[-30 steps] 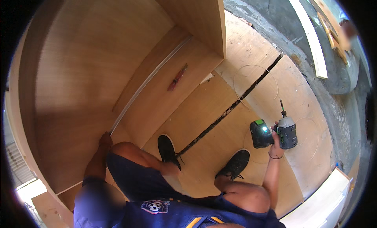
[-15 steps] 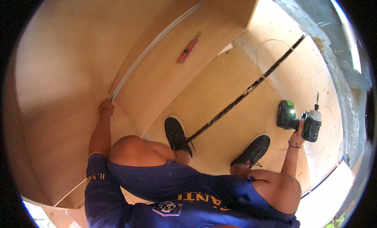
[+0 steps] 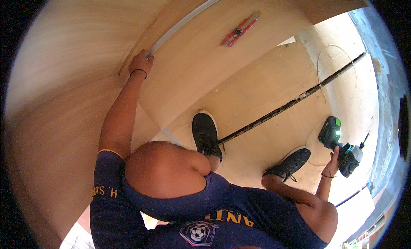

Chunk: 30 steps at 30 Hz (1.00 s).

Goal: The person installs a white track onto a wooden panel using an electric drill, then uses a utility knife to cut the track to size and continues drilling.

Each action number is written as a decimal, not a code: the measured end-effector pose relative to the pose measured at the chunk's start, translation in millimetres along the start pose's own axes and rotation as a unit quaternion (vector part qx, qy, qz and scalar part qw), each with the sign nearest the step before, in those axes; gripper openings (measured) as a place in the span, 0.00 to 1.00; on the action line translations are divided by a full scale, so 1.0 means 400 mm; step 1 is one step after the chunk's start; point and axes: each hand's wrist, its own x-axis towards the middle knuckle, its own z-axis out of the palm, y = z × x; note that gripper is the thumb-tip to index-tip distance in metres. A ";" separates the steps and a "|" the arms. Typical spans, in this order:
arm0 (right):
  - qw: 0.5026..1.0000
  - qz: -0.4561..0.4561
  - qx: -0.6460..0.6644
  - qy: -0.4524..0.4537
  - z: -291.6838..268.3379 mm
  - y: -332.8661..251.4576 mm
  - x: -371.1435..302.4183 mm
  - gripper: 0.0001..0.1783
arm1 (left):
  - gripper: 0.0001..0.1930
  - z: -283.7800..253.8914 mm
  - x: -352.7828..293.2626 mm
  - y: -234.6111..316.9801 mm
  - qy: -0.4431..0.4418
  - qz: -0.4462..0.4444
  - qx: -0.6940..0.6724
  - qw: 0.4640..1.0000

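My left hand (image 3: 141, 63) reaches to the upper left, its fingers closed round the near end of a long grey strip (image 3: 184, 17). The strip runs away along the wooden panel, beside a narrow dark groove (image 3: 136, 51). Low at the right, my right hand (image 3: 332, 163) grips the handle of a cordless drill (image 3: 352, 159). A small light glows near its battery, and the bit points up and to the right. Beyond the strip, a red hand tool (image 3: 240, 30) with a dark middle lies on the panel; its exact kind is unclear.
My dark shoes (image 3: 204, 131) stand on a pale wood surface. A dark, gap-like line (image 3: 274, 114) crosses it diagonally. Near the far right lies a thin loop of cord (image 3: 319, 73). Tall wooden panels (image 3: 64, 99) rise at the left.
My left hand has moved up and away and is now plainly on the strip's end. The drill sits lower and further right in the view, still in my right hand. The whole view has shifted.
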 end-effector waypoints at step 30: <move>0.944 0.191 -0.228 -0.140 -0.038 0.060 -0.262 0.32 | 0.21 0.032 0.168 -0.038 0.190 0.018 -0.074 0.979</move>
